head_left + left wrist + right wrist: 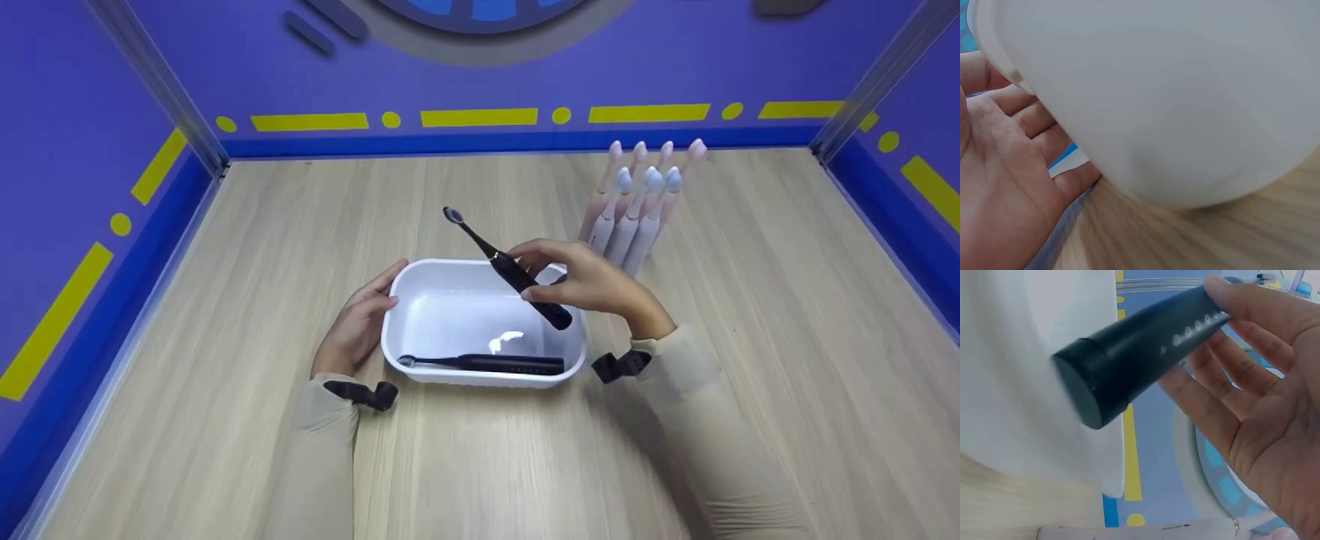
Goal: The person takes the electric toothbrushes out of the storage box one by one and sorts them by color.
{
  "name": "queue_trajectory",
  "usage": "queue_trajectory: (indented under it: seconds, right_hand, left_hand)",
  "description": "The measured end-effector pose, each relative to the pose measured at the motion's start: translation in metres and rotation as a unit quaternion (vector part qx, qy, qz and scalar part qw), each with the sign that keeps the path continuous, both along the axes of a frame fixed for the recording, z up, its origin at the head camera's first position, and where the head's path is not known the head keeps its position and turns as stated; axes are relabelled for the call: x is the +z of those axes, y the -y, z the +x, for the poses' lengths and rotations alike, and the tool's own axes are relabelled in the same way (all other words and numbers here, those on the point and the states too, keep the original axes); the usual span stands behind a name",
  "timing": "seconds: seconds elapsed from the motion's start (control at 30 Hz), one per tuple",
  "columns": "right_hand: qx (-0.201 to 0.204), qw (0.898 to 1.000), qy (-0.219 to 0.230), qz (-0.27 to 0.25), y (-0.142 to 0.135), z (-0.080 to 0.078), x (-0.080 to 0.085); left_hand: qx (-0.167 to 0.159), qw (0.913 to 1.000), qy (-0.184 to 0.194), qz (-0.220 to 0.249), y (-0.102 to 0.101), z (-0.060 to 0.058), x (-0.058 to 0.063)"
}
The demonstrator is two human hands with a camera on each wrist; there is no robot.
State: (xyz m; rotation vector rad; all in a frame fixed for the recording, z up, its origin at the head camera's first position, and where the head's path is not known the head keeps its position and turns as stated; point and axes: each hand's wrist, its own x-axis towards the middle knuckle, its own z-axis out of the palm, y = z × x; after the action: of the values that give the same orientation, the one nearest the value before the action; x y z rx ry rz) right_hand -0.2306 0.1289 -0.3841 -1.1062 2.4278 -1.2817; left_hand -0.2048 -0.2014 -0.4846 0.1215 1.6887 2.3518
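Observation:
A black electric toothbrush [517, 276] is pinched in my right hand [592, 281], tilted above the white plastic tub [392, 330] with its brush head up to the left. The right wrist view shows the butt end of its handle [1140, 349] and a row of small marks along it. Inside the tub, a second black electric toothbrush [510, 364] lies along the near wall, head to the left. My left hand [352, 330] grips the tub's left end, thumb at the rim and fingers outside. The left wrist view shows that hand [1005, 152] against the outer wall.
Behind my right hand, several electric toothbrushes stand upright: white ones with bluish heads [630, 225] in front, pink ones [615, 154] behind. The wooden tabletop [225, 360] is bounded by blue-purple panels [480, 82] at the back and sides.

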Motion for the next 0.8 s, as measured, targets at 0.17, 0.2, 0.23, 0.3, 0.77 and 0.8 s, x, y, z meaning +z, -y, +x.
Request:
queue_trajectory:
  seconds: [0.17,0.2,0.23,0.3,0.77,0.8]
  right_hand:
    - [-0.027,0.999,-0.017,-0.035,-0.005,0.004,-0.003]
    - [-0.034,0.998,-0.021,-0.042,-0.006,0.005,-0.003]
    - [-0.041,0.998,-0.023,-0.047,-0.007,0.006,-0.004]
    - [-0.054,0.996,-0.023,-0.063,-0.009,0.007,-0.005]
    - [-0.167,0.971,-0.006,-0.172,-0.025,0.017,-0.018]
    - [-0.174,0.968,-0.006,-0.179,-0.025,0.018,-0.019]
  left_hand:
    - [0.001,1.0000,-0.003,-0.001,0.000,0.001,0.000]
    - [0.000,1.0000,-0.003,-0.001,0.000,0.001,0.000]
    - [0.000,1.0000,-0.003,-0.002,0.000,0.001,0.000]
    - [-0.002,1.0000,-0.002,-0.003,0.000,0.000,0.000]
    - [-0.007,0.9998,0.000,-0.017,0.001,0.000,0.001]
    - [-0.006,0.9999,0.000,-0.016,0.001,0.000,0.001]
